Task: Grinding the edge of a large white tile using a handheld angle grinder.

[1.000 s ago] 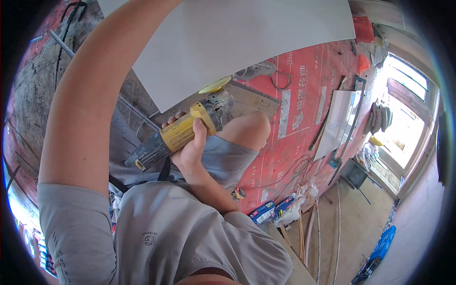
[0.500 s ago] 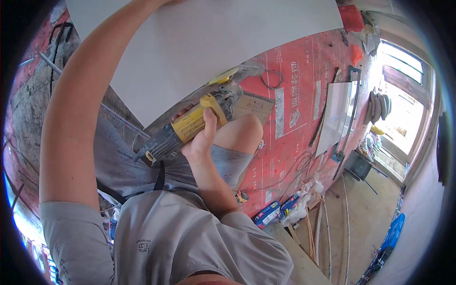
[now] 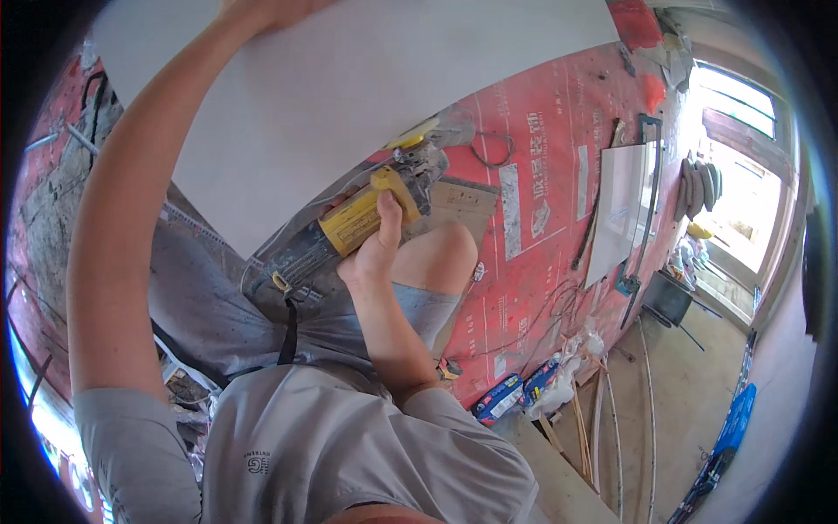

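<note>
My right hand (image 3: pixel 377 240) is wrapped round an angle grinder (image 3: pixel 353 223) with a yellow and dark body, above my bent knees. Its head points up and to the right, close under the lower edge of a large white sheet (image 3: pixel 314 105). A flat yellow part (image 3: pixel 412 134) shows between the grinder's head and that edge; whether the disc touches the sheet I cannot tell. At the top, my left hand (image 3: pixel 272 12) lies on the sheet, fingers stretched out and partly cut off by the frame. A dark cord hangs from the grinder's tail.
Red printed floor sheeting (image 3: pixel 515 288) spreads to the right, with a piece of cardboard (image 3: pixel 467 201) beside my knee. Farther right lie a white panel (image 3: pixel 615 214), blue packages (image 3: pixel 497 399), thin strips (image 3: pixel 580 432) and a black box (image 3: pixel 666 299). A bright window (image 3: pixel 738 192) stands beyond.
The white sheet sits slightly farther left and up in the view. More of my left hand shows on it. My right hand keeps its hold on the grinder, which has barely shifted.
</note>
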`<state>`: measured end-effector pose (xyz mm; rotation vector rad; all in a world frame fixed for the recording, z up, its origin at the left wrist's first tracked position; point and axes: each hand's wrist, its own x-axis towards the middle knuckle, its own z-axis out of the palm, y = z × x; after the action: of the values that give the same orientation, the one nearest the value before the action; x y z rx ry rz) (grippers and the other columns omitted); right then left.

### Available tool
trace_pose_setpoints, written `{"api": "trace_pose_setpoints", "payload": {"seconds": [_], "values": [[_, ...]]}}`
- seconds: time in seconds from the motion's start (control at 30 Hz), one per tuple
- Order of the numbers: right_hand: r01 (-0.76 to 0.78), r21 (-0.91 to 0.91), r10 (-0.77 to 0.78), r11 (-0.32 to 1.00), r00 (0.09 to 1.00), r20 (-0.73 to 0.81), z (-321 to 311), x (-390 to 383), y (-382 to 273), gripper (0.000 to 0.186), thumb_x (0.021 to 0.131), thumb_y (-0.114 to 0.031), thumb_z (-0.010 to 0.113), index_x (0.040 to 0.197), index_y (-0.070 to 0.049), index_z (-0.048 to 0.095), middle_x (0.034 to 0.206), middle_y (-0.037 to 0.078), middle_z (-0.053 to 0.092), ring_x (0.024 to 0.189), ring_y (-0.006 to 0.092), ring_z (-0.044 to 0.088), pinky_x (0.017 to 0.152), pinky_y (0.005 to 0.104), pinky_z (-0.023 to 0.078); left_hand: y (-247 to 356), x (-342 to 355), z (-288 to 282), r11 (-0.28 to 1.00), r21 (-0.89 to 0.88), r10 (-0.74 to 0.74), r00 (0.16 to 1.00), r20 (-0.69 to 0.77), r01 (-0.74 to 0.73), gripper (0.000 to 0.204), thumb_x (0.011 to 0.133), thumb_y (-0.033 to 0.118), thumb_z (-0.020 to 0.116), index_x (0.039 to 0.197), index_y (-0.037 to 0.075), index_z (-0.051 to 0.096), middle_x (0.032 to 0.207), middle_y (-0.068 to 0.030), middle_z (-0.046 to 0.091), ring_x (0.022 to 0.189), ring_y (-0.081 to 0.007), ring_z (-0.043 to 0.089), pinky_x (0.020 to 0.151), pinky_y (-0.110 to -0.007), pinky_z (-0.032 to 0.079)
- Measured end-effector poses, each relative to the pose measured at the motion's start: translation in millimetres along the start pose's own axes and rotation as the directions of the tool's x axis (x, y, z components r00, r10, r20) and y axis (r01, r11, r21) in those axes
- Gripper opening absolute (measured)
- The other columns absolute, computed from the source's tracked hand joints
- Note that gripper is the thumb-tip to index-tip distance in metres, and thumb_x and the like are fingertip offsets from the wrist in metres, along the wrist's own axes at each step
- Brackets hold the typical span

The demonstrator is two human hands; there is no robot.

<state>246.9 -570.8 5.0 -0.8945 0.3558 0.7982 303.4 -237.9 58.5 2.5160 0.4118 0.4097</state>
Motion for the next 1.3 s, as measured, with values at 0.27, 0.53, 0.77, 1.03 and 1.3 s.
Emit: {"api": "trace_pose_setpoints", "payload": {"seconds": [0.27, 0.53, 0.77, 1.03, 1.3], "values": [[-0.011, -0.041, 0.01, 0.999, 1.0, -0.021, -1.1, 16.8, -13.8, 0.039, 0.094, -0.042, 0.066, 0.116, -0.01, 0.06, 0.095, 0.007, 0.065, 0.088, 0.0255, 0.069, 0.076, 0.047, 0.059, 22.1, 5.7, -4.2, 0.844, 0.432, -0.372, 0.927, 0.043, 0.318, 0.065, 0.1, 0.054, 0.053, 0.154, 0.019, 0.046, 0.165, -0.0151, 0.032, 0.156, -0.04, 0.019, 0.125, -0.063, 0.007], [0.003, 0.001, -0.003, 1.0, 0.999, -0.041, -0.9, 34.8, -30.8, 0.037, 0.096, -0.039, 0.067, 0.118, -0.01, 0.059, 0.092, 0.01, 0.068, 0.084, 0.0266, 0.07, 0.073, 0.0438, 0.059, 18.7, 4.6, -8.4, 0.874, 0.403, -0.329, 0.941, 0.079, 0.271, 0.068, 0.1, 0.054, 0.053, 0.155, 0.015, 0.044, 0.167, -0.0169, 0.028, 0.156, -0.042, 0.016, 0.125, -0.064, 0.007], [0.039, -0.021, -0.039, 0.999, 0.999, 0.008, -4.7, 51.4, -40.6, 0.041, 0.093, -0.042, 0.067, 0.115, -0.008, 0.06, 0.093, 0.01, 0.067, 0.084, 0.0268, 0.069, 0.076, 0.0468, 0.059, 15.5, 1.5, -6.1, 0.877, 0.398, -0.313, 0.948, 0.049, 0.269, 0.068, 0.1, 0.054, 0.053, 0.155, 0.014, 0.044, 0.167, -0.0176, 0.028, 0.157, -0.0411, 0.015, 0.125, -0.064, 0.005], [-0.022, -0.038, 0.02, 0.999, 0.999, -0.039, -12.1, 30.1, -27.1, 0.04, 0.095, -0.038, 0.068, 0.12, -0.01, 0.058, 0.094, 0.01, 0.067, 0.085, 0.027, 0.07, 0.073, 0.0443, 0.059, 27.4, 6.1, -12.4, 0.847, 0.433, -0.384, 0.919, 0.095, 0.309, 0.068, 0.1, 0.055, 0.053, 0.155, 0.016, 0.045, 0.167, -0.0169, 0.028, 0.157, -0.0396, 0.015, 0.126, -0.062, 0.005], [0.038, -0.055, -0.041, 0.998, 0.998, -0.048, -15.4, 67.1, -53.7, 0.041, 0.095, -0.039, 0.069, 0.122, -0.01, 0.058, 0.096, 0.01, 0.068, 0.086, 0.0271, 0.07, 0.073, 0.0446, 0.06, 19.2, 2.7, -8.8, 0.852, 0.433, -0.355, 0.932, 0.068, 0.293, 0.067, 0.1, 0.056, 0.052, 0.155, 0.018, 0.045, 0.167, -0.0156, 0.029, 0.157, -0.0385, 0.016, 0.126, -0.062, 0.005]]}}
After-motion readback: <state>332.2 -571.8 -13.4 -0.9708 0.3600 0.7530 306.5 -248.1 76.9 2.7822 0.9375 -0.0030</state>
